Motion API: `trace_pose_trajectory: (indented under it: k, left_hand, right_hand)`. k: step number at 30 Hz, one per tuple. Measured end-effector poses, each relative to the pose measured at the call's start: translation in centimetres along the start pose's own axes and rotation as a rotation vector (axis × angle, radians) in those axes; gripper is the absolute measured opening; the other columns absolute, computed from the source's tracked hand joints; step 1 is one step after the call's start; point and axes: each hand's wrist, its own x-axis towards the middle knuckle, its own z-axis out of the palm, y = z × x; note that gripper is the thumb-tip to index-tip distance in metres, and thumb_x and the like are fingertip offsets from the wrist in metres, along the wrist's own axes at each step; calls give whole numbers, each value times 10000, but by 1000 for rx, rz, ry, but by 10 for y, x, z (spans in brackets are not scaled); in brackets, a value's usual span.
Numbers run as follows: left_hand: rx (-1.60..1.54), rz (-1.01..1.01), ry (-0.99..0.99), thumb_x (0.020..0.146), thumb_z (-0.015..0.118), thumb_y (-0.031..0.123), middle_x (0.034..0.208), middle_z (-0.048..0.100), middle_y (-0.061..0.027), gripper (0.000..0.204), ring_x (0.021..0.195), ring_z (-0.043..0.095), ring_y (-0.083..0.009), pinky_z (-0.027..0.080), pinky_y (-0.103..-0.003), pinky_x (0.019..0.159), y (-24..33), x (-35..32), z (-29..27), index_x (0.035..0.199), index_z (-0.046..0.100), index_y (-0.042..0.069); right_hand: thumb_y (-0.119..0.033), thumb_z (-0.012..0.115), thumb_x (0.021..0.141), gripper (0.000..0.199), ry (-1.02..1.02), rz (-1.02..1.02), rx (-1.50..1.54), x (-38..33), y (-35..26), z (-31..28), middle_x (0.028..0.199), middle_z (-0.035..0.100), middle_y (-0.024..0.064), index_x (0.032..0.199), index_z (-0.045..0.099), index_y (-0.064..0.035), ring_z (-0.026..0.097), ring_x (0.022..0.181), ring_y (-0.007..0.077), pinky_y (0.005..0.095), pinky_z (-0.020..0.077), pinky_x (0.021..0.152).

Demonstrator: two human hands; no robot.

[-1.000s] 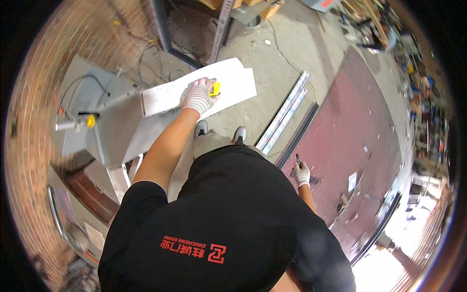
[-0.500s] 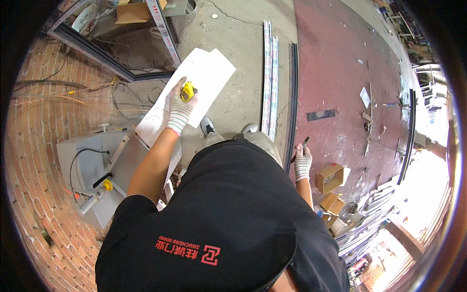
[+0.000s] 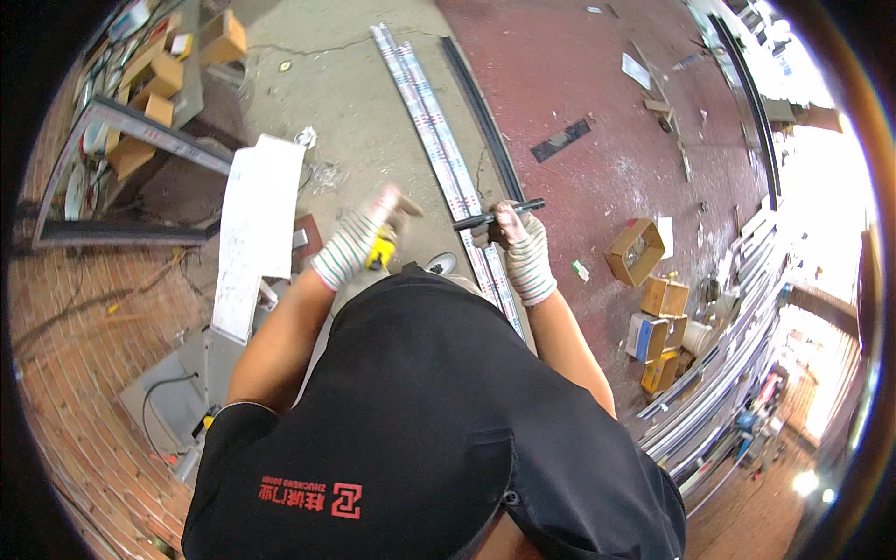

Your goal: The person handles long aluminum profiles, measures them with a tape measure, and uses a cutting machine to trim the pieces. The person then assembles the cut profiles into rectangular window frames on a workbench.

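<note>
My left hand, in a striped knit glove, is blurred by motion and closed around a yellow tape measure. It is over the bare floor in front of my body. My right hand, gloved the same way, grips a slim black marker that lies crosswise in its fingers. Behind that hand run long film-covered profiles on the floor. To the left of my left hand lie white paper sheets, one overlapping the other.
A dark profile lies alongside the film-covered ones, at the edge of a dark red floor sheet. Open cardboard boxes stand to the right. On the left are a dark-edged frame and a brick wall.
My view has turned to the right. My left hand has left the paper with the tape measure and moved toward the middle. My right hand has come up and inward, holding the marker.
</note>
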Motion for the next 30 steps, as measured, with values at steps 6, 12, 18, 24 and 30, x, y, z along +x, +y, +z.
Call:
trace_pose_trajectory:
  k: [6, 12, 18, 24, 30]
  left_hand:
    - [70, -88, -269, 1071, 465, 420, 917, 626, 50, 428, 800, 545, -86, 479, -268, 746, 10, 35, 91, 1059, 637, 28]
    - [666, 122, -80, 1050, 507, 380, 734, 587, -80, 396, 737, 568, -134, 478, -298, 705, 36, 77, 102, 975, 638, 14]
    - [208, 10, 150, 1028, 569, 411, 740, 575, 23, 342, 660, 550, -77, 464, -242, 579, 88, 147, 39, 909, 616, 94]
    - [99, -36, 242, 1014, 580, 439, 721, 597, -1, 348, 652, 583, -98, 480, -249, 577, 147, 253, -38, 883, 620, 120]
    - [47, -55, 39, 1030, 506, 436, 703, 589, -32, 389, 606, 537, -128, 456, -276, 568, 205, 338, -69, 811, 567, 120]
  right_hand:
    - [-403, 682, 952, 376, 36, -2, 129, -9, -6, -28, 782, 593, -7, 1024, 682, -34, 490, 657, 77, 252, 399, 620]
    - [-399, 641, 980, 363, 398, -45, 276, 39, -6, -61, 661, 622, 51, 928, 661, -41, 576, 535, 134, 290, 475, 519]
    - [-292, 571, 1031, 391, 582, -227, 214, 102, -60, -199, 760, 680, 112, 1282, 555, 7, 629, 583, 161, 282, 515, 526]
    - [-265, 611, 966, 574, 555, -117, 204, 145, -62, -208, 1270, 605, 317, 1431, 403, -2, 688, 1034, 365, 385, 575, 848]
    - [-406, 625, 908, 701, 444, -6, 321, 199, -74, -163, 1394, 505, 352, 1441, 364, -33, 586, 1232, 432, 466, 507, 1008]
